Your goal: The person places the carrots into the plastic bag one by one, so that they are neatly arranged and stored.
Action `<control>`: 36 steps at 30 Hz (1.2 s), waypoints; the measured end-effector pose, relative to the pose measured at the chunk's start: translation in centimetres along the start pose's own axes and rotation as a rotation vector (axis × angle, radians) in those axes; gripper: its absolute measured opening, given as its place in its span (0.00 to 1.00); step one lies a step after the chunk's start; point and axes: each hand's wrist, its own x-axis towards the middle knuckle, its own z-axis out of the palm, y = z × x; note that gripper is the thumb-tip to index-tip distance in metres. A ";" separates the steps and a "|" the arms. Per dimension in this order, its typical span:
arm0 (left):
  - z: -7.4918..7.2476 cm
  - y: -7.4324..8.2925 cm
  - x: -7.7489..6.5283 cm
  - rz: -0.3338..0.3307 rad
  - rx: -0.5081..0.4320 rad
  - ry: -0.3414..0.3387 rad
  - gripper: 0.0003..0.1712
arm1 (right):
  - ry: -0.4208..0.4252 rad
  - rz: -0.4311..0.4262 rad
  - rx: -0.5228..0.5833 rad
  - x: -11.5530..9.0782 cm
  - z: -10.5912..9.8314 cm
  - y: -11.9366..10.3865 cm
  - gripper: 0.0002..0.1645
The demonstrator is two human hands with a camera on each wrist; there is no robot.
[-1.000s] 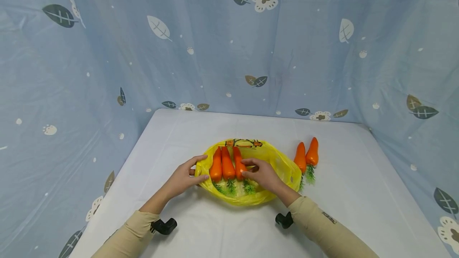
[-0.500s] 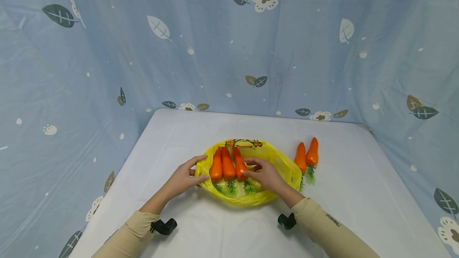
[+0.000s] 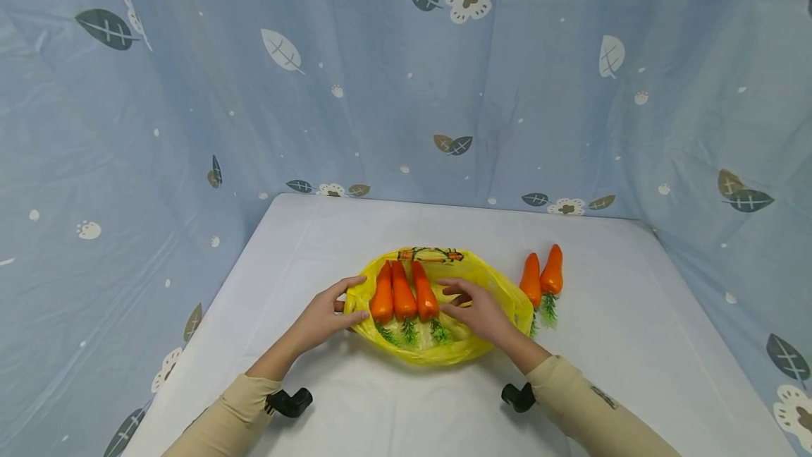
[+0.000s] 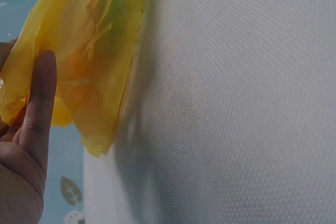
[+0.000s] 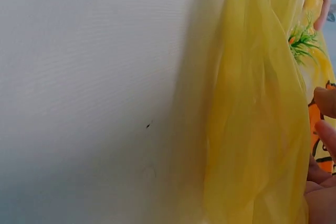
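- Tabletop (image 3: 406, 407) lies white beneath you.
- Yellow plastic bag (image 3: 472, 272) rests on it, mouth wide.
- Your left hand (image 3: 323, 314) pinches the bag's left rim.
- Your right hand (image 3: 481, 312) hangs inside, thumb and fingertips parted, just beside the nearest carrot (image 3: 426, 298).
- Three orange carrots (image 3: 403, 295) lie side by side in the bag; two loose carrots (image 3: 553, 272), just right of it.

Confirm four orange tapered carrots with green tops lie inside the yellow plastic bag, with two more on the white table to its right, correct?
Not quite: the head view shows three orange carrots, not four, inside the yellow plastic bag; two more do lie on the white table to its right.
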 end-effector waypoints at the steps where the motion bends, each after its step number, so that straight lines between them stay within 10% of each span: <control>1: 0.0 0.0 0.0 -0.001 -0.001 0.000 0.42 | 0.005 0.002 -0.005 -0.1 -0.1 0.0 0.28; 36: 0.0 -0.2 0.1 -0.006 -0.014 -0.006 0.42 | 0.062 -0.020 -0.092 -2.3 -4.1 0.9 0.25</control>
